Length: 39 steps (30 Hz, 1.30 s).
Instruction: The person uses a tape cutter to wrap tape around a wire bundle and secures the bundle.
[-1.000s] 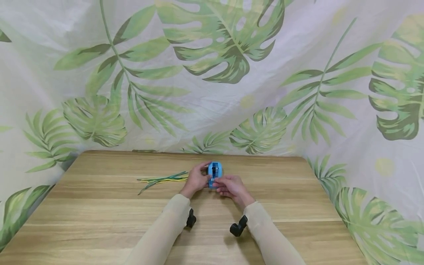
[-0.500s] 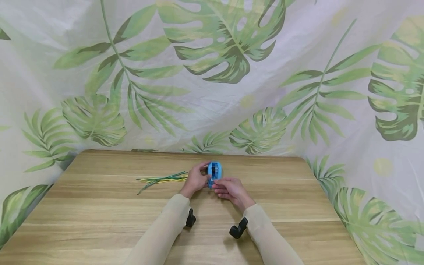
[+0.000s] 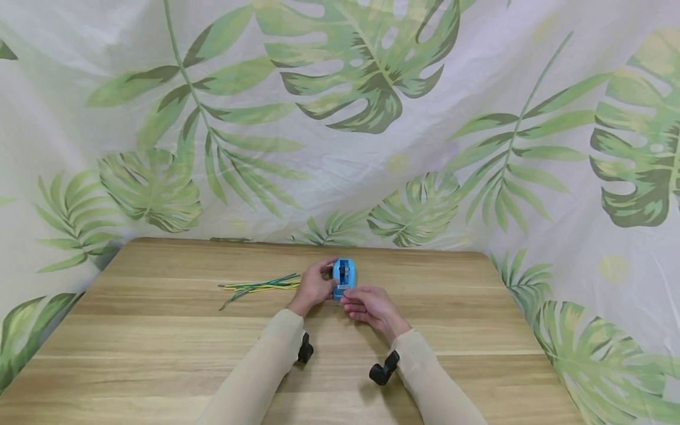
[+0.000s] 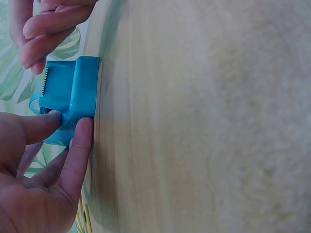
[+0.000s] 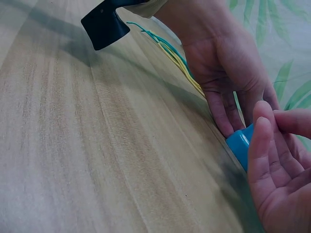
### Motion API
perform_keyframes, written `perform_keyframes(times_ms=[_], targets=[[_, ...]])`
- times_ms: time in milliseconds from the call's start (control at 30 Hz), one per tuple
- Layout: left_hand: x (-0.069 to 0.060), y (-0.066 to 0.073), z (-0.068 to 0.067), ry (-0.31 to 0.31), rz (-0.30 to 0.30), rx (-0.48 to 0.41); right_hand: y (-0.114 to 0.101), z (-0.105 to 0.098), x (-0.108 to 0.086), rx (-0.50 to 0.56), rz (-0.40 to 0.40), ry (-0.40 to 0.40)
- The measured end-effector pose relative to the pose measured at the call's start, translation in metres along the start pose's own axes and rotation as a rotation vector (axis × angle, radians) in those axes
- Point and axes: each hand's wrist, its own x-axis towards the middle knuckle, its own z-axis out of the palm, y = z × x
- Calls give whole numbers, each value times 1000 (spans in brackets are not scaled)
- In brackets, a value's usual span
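A blue tape dispenser (image 3: 343, 273) stands on the tabletop, its serrated cutter end towards me. My left hand (image 3: 314, 287) grips its left side; the left wrist view shows the thumb and fingers (image 4: 77, 158) against the blue body (image 4: 86, 87). At the cutter end is my right hand (image 3: 372, 304), thumb and forefinger tips brought together, the other fingers loosely bent. In the right wrist view these right fingers (image 5: 265, 145) hide most of the dispenser (image 5: 239, 145). Whether clear tape lies between the right fingertips cannot be made out.
Several green and yellow twist-tie-like strands (image 3: 257, 287) lie left of the left hand. The wooden table (image 3: 175, 336) ends at the back against a leaf-print cloth (image 3: 340, 159). A black wrist mount (image 3: 383, 369) juts inward from the right sleeve, another (image 3: 305, 349) from the left.
The right hand's fingers have shifted slightly at the dispenser's cutter end, with the lower fingers opening a little. The left hand and the dispenser stay almost still.
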Motion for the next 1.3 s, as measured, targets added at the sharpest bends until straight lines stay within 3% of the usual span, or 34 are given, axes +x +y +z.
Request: perform_keyframes(times_ms=[1300], targets=[[-3,4,0,0,-49,-10,10,-1,-10,-10,3,-38]])
